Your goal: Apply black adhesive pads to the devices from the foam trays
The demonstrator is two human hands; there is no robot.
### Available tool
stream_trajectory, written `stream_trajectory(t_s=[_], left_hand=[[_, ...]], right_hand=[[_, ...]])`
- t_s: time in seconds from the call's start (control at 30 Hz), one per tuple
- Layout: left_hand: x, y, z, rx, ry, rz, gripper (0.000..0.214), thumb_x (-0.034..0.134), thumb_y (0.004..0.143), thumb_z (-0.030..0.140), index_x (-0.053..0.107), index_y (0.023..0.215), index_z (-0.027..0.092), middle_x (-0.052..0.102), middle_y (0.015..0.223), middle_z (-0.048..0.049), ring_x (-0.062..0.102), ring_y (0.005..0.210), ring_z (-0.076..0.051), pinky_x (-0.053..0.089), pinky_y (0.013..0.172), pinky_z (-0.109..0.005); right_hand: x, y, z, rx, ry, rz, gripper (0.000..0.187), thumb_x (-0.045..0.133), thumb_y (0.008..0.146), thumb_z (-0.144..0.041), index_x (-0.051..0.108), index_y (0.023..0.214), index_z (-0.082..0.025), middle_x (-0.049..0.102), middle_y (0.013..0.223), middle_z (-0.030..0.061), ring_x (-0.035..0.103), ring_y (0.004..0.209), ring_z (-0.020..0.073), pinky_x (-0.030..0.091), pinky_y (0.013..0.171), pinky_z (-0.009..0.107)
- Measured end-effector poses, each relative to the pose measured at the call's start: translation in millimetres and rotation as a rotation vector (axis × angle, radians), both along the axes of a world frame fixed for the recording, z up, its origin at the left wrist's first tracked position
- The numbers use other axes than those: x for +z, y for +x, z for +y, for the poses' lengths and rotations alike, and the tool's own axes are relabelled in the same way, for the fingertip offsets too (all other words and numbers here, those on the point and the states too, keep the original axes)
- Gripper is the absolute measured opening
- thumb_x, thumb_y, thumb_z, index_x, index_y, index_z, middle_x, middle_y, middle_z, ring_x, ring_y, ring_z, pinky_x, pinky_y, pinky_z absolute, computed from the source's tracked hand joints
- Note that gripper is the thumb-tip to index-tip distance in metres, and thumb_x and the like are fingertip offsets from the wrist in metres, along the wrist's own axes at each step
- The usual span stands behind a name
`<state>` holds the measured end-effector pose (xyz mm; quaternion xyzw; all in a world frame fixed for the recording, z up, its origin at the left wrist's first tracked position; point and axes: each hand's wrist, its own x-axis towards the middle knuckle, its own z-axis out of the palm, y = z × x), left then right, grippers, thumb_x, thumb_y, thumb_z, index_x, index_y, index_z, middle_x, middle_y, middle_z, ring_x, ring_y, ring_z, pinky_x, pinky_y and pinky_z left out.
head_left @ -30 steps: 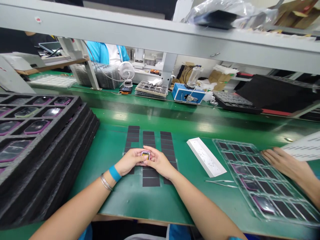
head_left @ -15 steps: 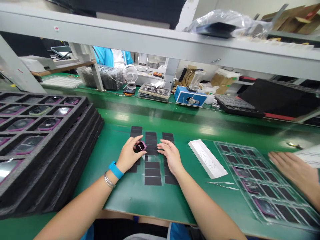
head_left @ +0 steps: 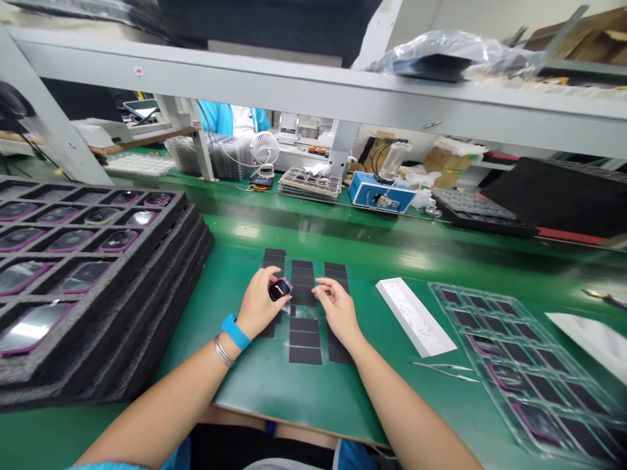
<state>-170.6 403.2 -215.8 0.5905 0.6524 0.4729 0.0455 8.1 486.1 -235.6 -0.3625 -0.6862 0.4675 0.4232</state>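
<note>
My left hand [head_left: 259, 301] grips a smartwatch case [head_left: 280, 288] by its sides, between thumb and fingers. The case has a purple rim, and its dark screen faces up with small white lettering. To the right, apart from the watch, my right hand [head_left: 337, 310] has its thumb and forefinger brought together; anything between them is too small to make out. Under and between both hands lie strips of dark rectangular film pieces [head_left: 304, 339] on clear backing. Part of the left and right strips is hidden by my hands.
Stacked black foam trays [head_left: 115, 261] with purple watch cases rise at the left. Rightward are a white box [head_left: 416, 318] with tiny bits, tweezers [head_left: 445, 369] and a clear compartment tray [head_left: 526, 362]. A blue device [head_left: 381, 193] and a fan [head_left: 264, 149] stand behind, below a shelf beam.
My right thumb and forefinger have drawn together. The watch is turned slightly, its screen showing more fully. Another person's hand at the far right has left the view, which has shifted slightly.
</note>
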Motion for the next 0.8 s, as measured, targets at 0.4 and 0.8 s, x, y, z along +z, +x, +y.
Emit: stream_trajectory(t_s=[0.4,0.8], left_hand=[[79.8,10.2,-101.0,-0.022,0.406,0.285,0.057,0.072,0.07,0.015,0.047,0.118,0.033,0.064,0.095,-0.0009,0.06,0.089,-0.021,0.045,0.081,-0.036],[244.0,-231.2,-93.0,0.678,-0.2,0.661,0.074,0.047,0.076,0.065,0.058,0.103,-0.004,0.059,0.084,-0.0024,0.059,0.097,-0.023,0.042,0.084,-0.039]], right_hand=[[4.3,4.9,1.3,-0.003,0.028,-0.074,0.043,0.056,0.079,-0.051,0.058,0.104,-0.017,0.068,0.088,0.0091,0.065,0.081,0.0222,0.05,0.071,0.033],[7.6,-0.5,-5.8,0.019,0.06,-0.189,0.042,0.055,0.076,-0.052,0.061,0.102,-0.02,0.069,0.09,0.0097,0.067,0.082,0.0239,0.052,0.07,0.033]])
